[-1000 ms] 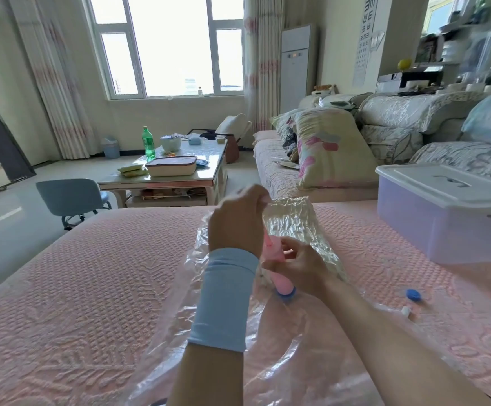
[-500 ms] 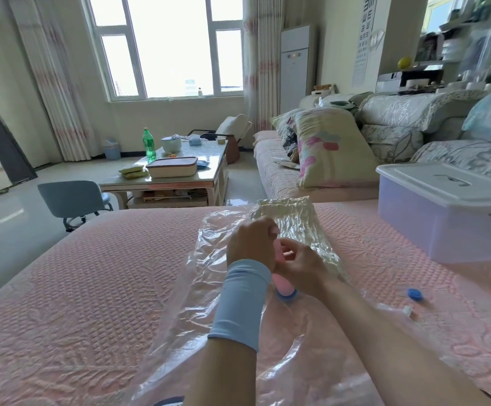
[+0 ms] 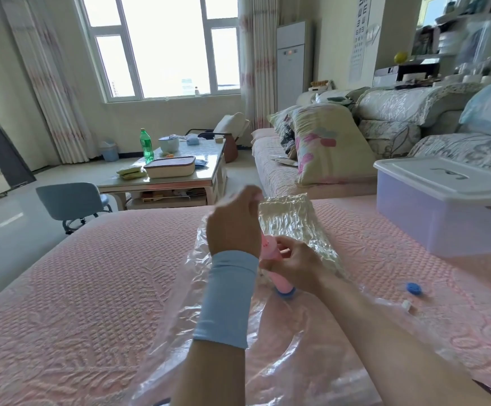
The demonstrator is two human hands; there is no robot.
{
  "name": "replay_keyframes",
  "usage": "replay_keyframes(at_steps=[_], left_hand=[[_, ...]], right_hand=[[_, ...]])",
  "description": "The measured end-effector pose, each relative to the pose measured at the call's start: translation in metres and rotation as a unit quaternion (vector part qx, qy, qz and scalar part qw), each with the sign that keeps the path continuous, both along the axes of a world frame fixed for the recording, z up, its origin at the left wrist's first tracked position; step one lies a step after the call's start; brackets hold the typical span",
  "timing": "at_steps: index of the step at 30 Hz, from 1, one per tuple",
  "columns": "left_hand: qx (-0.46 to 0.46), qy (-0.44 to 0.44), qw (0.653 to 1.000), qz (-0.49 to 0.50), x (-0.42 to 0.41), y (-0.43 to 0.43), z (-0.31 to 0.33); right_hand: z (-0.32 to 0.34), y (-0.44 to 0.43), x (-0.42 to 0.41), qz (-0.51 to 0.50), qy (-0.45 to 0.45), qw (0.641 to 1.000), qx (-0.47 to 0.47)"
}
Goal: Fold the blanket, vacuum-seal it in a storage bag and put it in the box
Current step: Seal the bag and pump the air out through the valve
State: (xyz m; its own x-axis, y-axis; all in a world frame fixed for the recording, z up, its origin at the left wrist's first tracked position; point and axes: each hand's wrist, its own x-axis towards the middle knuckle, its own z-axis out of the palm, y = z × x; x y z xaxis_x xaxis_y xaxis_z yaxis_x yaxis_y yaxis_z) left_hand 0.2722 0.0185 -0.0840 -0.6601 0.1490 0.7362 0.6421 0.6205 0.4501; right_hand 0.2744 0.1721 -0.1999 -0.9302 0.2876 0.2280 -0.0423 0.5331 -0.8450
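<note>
A clear plastic storage bag (image 3: 229,344) lies on the pink bed cover, with the pale folded blanket (image 3: 294,221) shrink-wrapped inside its far end. A pink hand pump (image 3: 277,276) stands on the bag's blue valve (image 3: 285,293). My right hand (image 3: 297,263) grips the pump's barrel. My left hand (image 3: 234,222), in a light blue wrist sleeve, is raised above the pump with its fingers curled round the pump's handle, which is mostly hidden. The lidded translucent storage box (image 3: 443,206) sits on the bed at the right.
A blue valve cap (image 3: 414,288) and a small white clip (image 3: 407,305) lie on the bed cover (image 3: 77,303) right of my forearm. Beyond the bed are a sofa with pillows (image 3: 329,142), a coffee table (image 3: 177,174) and a blue chair (image 3: 71,200).
My left hand went down towards the pump barrel half a second ago and has come back up. My right hand has stayed on the barrel.
</note>
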Motion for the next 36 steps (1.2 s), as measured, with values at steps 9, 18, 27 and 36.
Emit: replay_keyframes(at_steps=[9, 18, 27, 36], left_hand=[[-0.141, -0.059, 0.988, 0.002, -0.004, 0.0, -0.001], [0.055, 0.096, 0.994, 0.008, 0.009, -0.028, 0.04], [-0.134, -0.149, 0.978, -0.063, -0.016, 0.022, -0.044], [0.187, -0.44, 0.794, -0.376, -0.026, 0.013, -0.052]], right_hand=[[0.003, 0.001, 0.005, -0.005, 0.012, 1.0, 0.021], [0.003, -0.003, 0.002, 0.011, 0.001, 1.0, -0.003], [0.01, -0.002, 0.008, 0.004, -0.007, 1.0, -0.018], [0.023, 0.012, 0.025, 0.003, 0.01, 0.998, 0.056]])
